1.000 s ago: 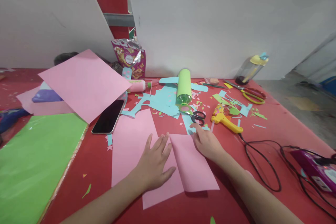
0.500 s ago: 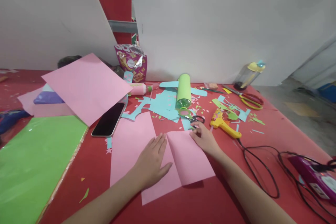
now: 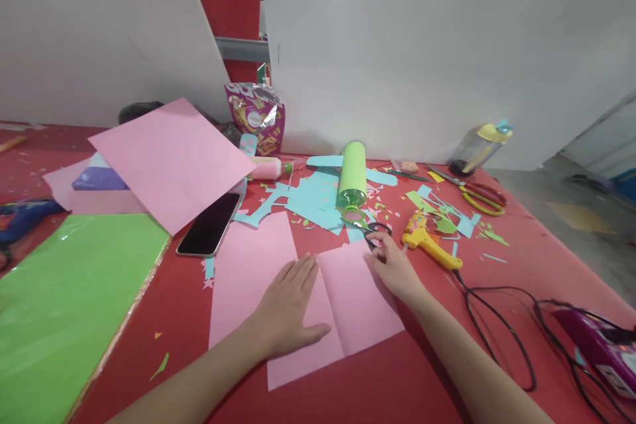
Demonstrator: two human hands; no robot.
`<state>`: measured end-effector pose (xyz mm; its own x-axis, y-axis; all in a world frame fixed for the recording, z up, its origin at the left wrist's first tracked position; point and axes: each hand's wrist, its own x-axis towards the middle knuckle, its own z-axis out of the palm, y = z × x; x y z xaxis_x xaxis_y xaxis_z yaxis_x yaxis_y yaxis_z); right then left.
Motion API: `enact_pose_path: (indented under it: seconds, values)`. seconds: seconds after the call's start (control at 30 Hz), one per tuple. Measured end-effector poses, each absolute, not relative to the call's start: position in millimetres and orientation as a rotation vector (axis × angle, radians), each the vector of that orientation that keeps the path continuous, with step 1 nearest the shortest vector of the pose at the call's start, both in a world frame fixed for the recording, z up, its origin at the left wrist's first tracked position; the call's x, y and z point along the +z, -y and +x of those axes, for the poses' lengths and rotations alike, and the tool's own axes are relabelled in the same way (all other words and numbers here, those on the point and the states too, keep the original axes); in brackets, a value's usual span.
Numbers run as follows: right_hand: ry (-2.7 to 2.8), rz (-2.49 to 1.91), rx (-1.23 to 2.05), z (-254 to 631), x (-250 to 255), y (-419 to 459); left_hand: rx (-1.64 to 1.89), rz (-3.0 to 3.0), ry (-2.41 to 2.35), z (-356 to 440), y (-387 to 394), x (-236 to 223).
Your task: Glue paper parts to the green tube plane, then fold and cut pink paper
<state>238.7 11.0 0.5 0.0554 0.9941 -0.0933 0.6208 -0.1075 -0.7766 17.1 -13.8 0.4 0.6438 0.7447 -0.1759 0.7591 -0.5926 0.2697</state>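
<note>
A sheet of pink paper (image 3: pixel 355 318) with a crease down its middle lies unfolded in front of me. My left hand (image 3: pixel 291 308) rests flat on its left half, fingers stretched and thumb out to the side. At the sheet's far right corner, my right hand (image 3: pixel 392 268) has its fingers curled around a black handle loop of the scissors (image 3: pixel 381 228); the fingertips are partly hidden. The scissors' blades point left, toward the neck of a green-wrapped bottle (image 3: pixel 352 172) with blue wing-like strips. Another pink sheet (image 3: pixel 256 245) lies partly under the creased one.
A phone (image 3: pixel 209 225) and a green paper pack (image 3: pixel 84 298) lie left. Blue paper scraps (image 3: pixel 315 195) lie behind the hands. To the right are a yellow glue gun (image 3: pixel 430 245) with its cord, red-and-yellow-handled shears (image 3: pixel 481 199) and a purple power strip (image 3: pixel 601 348).
The right half of the creased pink sheet has come down flatter onto the table. Both hands have stayed nearly in place, while the whole view has shifted slightly.
</note>
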Motion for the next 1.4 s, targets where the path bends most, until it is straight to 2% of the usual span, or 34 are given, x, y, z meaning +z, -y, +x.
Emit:
enact_pose_path:
  seconds: [0.17, 0.73, 1.13, 1.4]
  values:
    - [1.733, -1.962, 0.562, 234, 0, -8, -0.108, 2.556, -1.189, 17, 14, 0]
    - [2.1, -1.862, 0.382, 236, -3, -3, -0.058, 2.585, -1.2, 17, 14, -8]
    - [1.94, -1.734, 0.706, 245, 0, -3, -0.045, 2.578, -1.182, 17, 14, -7]
    - [1.666, -1.617, 1.115, 250, 1, -5, 0.021, 2.635, -1.256, 14, 6, -9]
